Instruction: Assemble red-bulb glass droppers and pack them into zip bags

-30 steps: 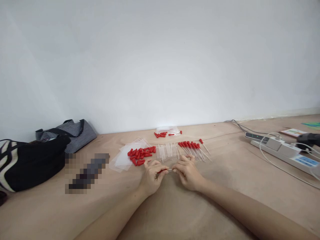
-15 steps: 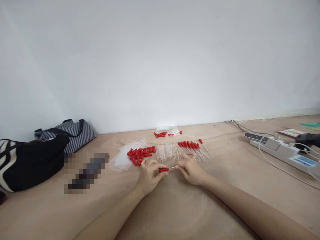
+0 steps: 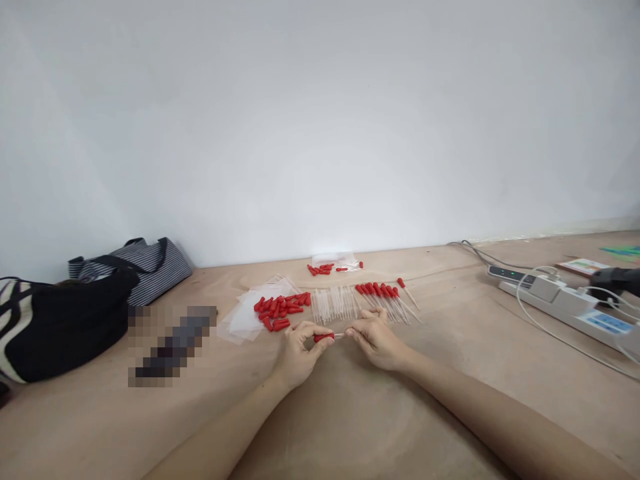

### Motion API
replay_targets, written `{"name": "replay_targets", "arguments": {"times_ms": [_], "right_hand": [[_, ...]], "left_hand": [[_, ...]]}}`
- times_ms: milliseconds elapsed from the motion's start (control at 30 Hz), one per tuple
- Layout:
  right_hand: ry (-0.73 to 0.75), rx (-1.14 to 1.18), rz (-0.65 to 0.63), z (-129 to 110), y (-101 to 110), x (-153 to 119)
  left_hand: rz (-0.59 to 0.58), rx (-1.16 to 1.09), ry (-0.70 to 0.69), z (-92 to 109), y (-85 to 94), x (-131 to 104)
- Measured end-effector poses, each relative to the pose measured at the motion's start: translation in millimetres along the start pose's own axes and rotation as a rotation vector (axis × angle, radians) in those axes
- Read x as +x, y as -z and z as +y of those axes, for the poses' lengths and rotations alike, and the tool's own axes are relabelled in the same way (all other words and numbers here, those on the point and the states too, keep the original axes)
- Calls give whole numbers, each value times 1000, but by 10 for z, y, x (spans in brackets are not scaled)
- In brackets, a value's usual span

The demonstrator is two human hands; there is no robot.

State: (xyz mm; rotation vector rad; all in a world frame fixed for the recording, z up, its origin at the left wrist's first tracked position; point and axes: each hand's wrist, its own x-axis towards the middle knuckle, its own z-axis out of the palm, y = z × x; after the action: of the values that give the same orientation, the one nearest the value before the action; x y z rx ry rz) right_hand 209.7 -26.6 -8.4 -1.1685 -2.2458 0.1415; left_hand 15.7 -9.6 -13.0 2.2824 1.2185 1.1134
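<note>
My left hand (image 3: pixel 299 352) pinches a red rubber dropper bulb (image 3: pixel 324 338) between thumb and fingers. My right hand (image 3: pixel 376 339) grips a clear dropper tube (image 3: pixel 340 335), whose end meets the bulb's mouth; how deep it sits inside I cannot tell. Beyond my left hand lies a pile of loose red bulbs (image 3: pixel 281 307), partly on clear plastic bags (image 3: pixel 239 323). A row of bare clear tubes (image 3: pixel 334 304) lies behind both hands. Several droppers with red bulbs fitted (image 3: pixel 384 291) lie side by side beyond my right hand.
More red bulbs (image 3: pixel 320 269) lie by a plastic bag near the wall. On the left are a black bag (image 3: pixel 75 327), a striped bag (image 3: pixel 160 257) and a blurred-out dark object (image 3: pixel 175 343). A power strip (image 3: pixel 570 310) with cables stands on the right.
Both hands have shifted slightly left, and the right hand is a little closer to the left. Less of the bulb shows between my left fingers. The piles stay put.
</note>
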Motion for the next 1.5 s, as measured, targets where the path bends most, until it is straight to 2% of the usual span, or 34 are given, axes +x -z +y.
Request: {"name": "replay_targets", "arguments": {"times_ms": [100,167,267,333,467,567,733,1033,1233,1367,1500], "right_hand": [[66,-74,23,59,54,-17],[107,-131,48,107,82,-41],[110,-190,112,199,92,-64],[26,-221,187,278,70,-55],[-319,-257,374,446,-34,17],[-459,-280,412,507,-131,94],[-499,-372,391,474,-229,233],[-646,-413,204,444,-235,321],[-672,-431,160,393,-209,391],[-731,-496,54,368,-205,470],[-740,-524,16,370,-234,541]], "left_hand": [[18,-54,7,-65,17,26],[-11,-59,10,-91,29,31],[-48,47,9,-102,62,34],[-6,173,7,-112,96,45],[114,366,53,-172,156,90],[155,448,103,-221,160,120],[153,541,113,-257,148,124],[154,701,246,-406,264,155],[170,779,224,-411,336,162],[129,798,190,-404,408,138],[77,814,181,-413,470,121]]}}
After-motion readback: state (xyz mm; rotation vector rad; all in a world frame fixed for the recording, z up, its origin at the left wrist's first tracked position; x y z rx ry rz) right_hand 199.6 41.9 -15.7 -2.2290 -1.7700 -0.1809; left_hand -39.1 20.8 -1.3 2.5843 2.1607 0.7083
